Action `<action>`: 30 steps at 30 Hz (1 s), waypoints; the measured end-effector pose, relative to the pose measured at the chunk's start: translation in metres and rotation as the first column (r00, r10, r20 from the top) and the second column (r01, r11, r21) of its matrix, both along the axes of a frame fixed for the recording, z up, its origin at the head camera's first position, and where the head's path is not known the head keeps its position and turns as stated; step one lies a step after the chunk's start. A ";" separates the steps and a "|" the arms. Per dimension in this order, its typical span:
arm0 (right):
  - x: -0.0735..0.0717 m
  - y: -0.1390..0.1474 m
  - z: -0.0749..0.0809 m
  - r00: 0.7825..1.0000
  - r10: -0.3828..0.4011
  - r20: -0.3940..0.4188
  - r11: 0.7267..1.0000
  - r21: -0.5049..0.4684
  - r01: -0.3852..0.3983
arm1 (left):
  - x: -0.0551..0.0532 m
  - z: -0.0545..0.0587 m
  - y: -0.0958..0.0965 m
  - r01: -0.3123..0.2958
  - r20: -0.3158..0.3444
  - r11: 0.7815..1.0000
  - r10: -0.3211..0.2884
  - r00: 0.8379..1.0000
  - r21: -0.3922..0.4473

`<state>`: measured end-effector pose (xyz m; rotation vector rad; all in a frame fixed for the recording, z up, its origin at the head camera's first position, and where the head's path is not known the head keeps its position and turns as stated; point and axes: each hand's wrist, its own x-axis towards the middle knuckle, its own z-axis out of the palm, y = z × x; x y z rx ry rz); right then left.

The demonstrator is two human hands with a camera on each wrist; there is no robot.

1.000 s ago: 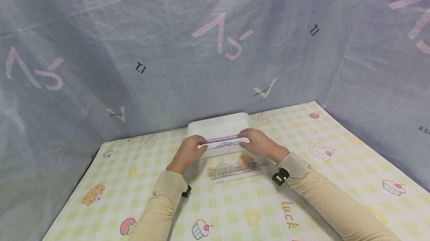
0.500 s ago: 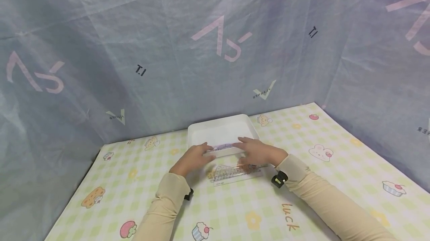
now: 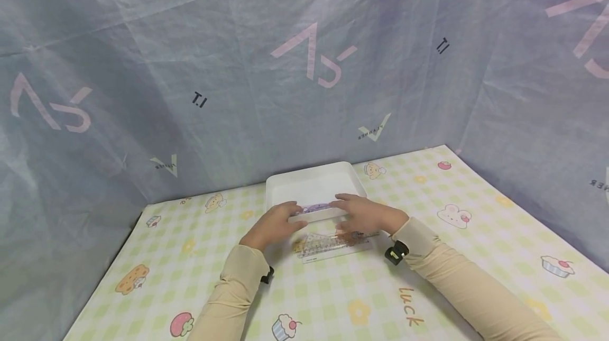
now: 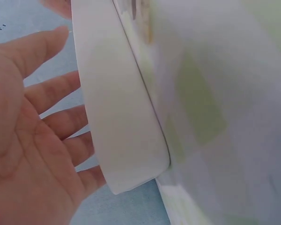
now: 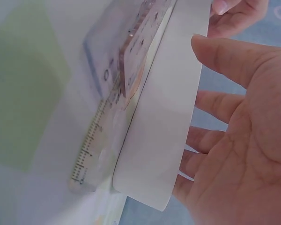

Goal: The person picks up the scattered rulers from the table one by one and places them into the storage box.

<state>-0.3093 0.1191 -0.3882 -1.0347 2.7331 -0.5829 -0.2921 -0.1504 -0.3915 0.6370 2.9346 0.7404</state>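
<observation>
A white tray (image 3: 309, 172) stands near the back of the table. Inside it, along the front wall, lies a purple-patterned ruler (image 3: 316, 207). My left hand (image 3: 273, 224) is over the tray's front rim at the left, its fingers reaching inside, thumb apart outside. At the right, my right hand (image 3: 363, 214) lies the same way, fingers loosely extended behind the tray's wall (image 5: 152, 117). Neither hand's thumb closes on anything in the wrist views. In front of the tray are clear rulers (image 3: 328, 246), overlapping; a scale edge (image 5: 86, 150) shows in the right wrist view.
A checked tablecloth (image 3: 228, 288) with printed cakes and flowers covers the table. A grey-blue fabric curtain (image 3: 238, 92) hangs behind the tray and along the sides. Black devices (image 3: 396, 252) are strapped to the wrists.
Both hands have lowered the purple-patterned ruler into the tray and let go of it. Over the last half second the hands have barely moved.
</observation>
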 end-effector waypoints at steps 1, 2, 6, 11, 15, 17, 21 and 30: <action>0.000 0.000 0.000 1.000 0.003 -0.002 1.000 -0.002 -0.003 | 0.000 0.000 0.000 0.001 -0.001 1.000 -0.001 1.000 0.001; 0.000 0.000 0.000 1.000 0.005 -0.002 1.000 -0.003 -0.005 | 0.001 0.001 0.000 0.002 -0.001 1.000 -0.002 1.000 0.001; -0.001 0.001 -0.001 1.000 0.015 -0.009 1.000 -0.012 -0.015 | 0.001 0.002 0.000 0.009 -0.018 1.000 -0.009 1.000 -0.001; -0.003 0.001 0.000 0.999 0.014 -0.036 0.999 -0.051 -0.016 | 0.002 0.005 -0.001 0.012 -0.083 1.000 -0.012 0.996 -0.001; -0.002 0.001 0.005 0.996 0.017 -0.093 0.996 -0.085 -0.025 | 0.002 0.010 -0.002 0.031 -0.118 0.998 -0.025 0.993 0.052; -0.002 0.002 0.008 0.992 0.020 -0.125 0.995 -0.096 -0.032 | 0.004 0.014 -0.002 0.043 -0.128 0.996 -0.032 0.991 0.080; 0.000 0.002 0.015 0.985 0.024 -0.170 0.990 -0.136 -0.047 | 0.007 0.021 -0.002 0.055 -0.139 0.993 -0.040 0.990 0.109; 0.003 0.003 0.025 0.984 0.046 -0.173 0.977 -0.196 -0.080 | 0.016 0.032 -0.001 0.118 -0.113 0.985 -0.104 0.988 0.124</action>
